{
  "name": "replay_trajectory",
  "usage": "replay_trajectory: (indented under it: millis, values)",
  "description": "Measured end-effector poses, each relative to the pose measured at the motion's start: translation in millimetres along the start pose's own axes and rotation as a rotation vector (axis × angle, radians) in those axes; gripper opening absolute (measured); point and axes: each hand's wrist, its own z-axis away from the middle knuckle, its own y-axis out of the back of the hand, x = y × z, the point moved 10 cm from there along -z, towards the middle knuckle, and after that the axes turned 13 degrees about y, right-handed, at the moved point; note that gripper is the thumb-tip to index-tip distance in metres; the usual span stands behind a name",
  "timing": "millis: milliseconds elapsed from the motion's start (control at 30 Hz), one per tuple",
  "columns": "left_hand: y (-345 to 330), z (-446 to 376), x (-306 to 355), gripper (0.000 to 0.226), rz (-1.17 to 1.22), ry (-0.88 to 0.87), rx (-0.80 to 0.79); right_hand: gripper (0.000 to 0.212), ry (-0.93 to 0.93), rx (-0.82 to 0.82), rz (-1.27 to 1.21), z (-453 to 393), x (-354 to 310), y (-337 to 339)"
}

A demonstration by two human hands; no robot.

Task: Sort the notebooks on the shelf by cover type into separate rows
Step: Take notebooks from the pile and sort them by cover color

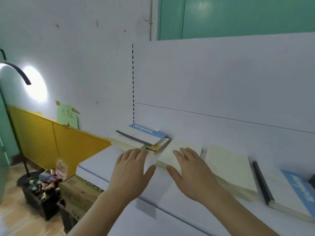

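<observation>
A white shelf (105, 160) holds the notebooks. At its far left end lies a mixed pile (143, 138) topped by a white notebook with a blue band and dark spine. A cream stack (170, 155) sits beside it, a second cream stack (230, 167) further right, and a white notebook with a blue band and black spine (286, 189) at the right edge. My left hand (131, 171) hovers open, palm down, over the bare shelf in front of the pile. My right hand (192, 172) is spread open over the first cream stack, partly hiding it.
A white back panel (221, 86) rises behind the shelf. On the floor at the left stand a black crate of small items (44, 186), a cardboard box (80, 189) and a black lamp stand (15, 74). A yellow panel (56, 138) lines the wall.
</observation>
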Motion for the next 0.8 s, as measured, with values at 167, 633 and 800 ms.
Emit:
replay_trajectory:
  millis: [167, 633, 800]
  values:
    - [-20.2, -49.1, -43.1, 0.061, -0.032, 0.014, -0.014, 0.054, 0.034, 0.064, 0.000, -80.2, -5.6, -27.3]
    - [-78.1, -160.1, -87.1, 0.045, 0.072, -0.153, -0.109, 0.020, 0.076, -0.108, 0.082, -193.4, -1.1, -92.1]
    - [-73.2, -172.8, -91.9, 0.052, 0.293, -0.232, -0.084, 0.008, -0.097, -0.026, 0.152, -190.0, -1.7, -67.6]
